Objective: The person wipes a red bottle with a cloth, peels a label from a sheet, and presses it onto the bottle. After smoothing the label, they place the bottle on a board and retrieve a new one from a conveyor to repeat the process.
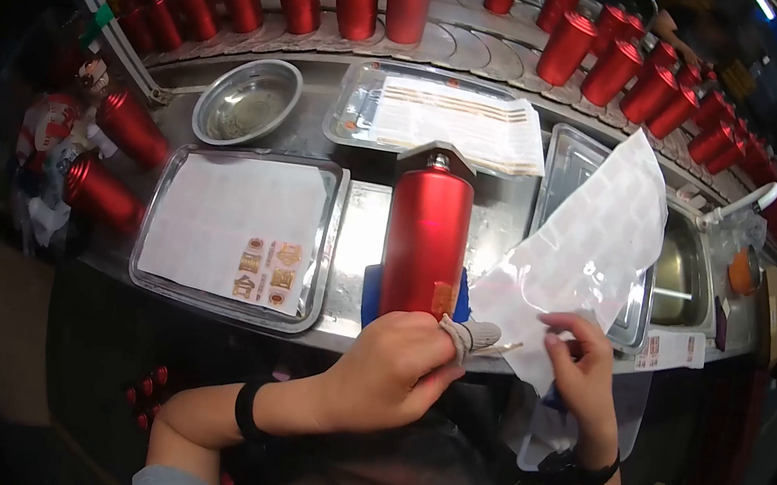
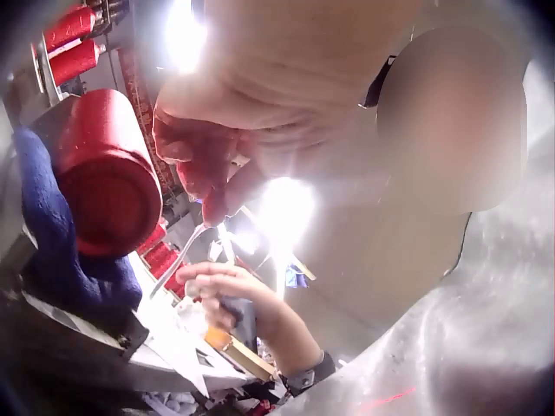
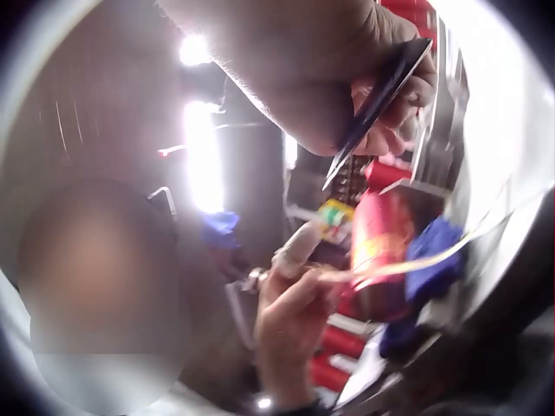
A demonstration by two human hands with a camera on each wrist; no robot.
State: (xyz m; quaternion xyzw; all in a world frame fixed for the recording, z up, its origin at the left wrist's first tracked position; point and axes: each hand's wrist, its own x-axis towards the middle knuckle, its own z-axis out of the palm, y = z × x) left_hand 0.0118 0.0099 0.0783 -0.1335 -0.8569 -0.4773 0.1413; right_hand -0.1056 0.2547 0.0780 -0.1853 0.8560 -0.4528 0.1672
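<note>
A red metallic bottle [image 1: 426, 238] lies on a rest with blue padding [image 2: 39, 186], its base toward me. A gold label [image 1: 443, 299] shows near the base. My left hand [image 1: 392, 366] is beside that end, one finger wrapped in whitish cloth [image 1: 472, 335]. Between thumb and finger it pinches a thin pale strip [image 3: 425, 263]. To the right, my right hand [image 1: 585, 367] has thumb and forefinger apart, while its other fingers curl round a dark flat blade-like piece [image 3: 377, 113]. A translucent white sheet [image 1: 597, 226] slants just behind this hand.
At left, a tray [image 1: 327, 264] holds a sheet with gold labels. A metal bowl [image 1: 248, 101] and another tray [image 1: 343, 104] stand behind. More red bottles [image 1: 408, 5] line a conveyor [image 1: 464, 42] at the back. A sink [image 1: 685, 267] is at right.
</note>
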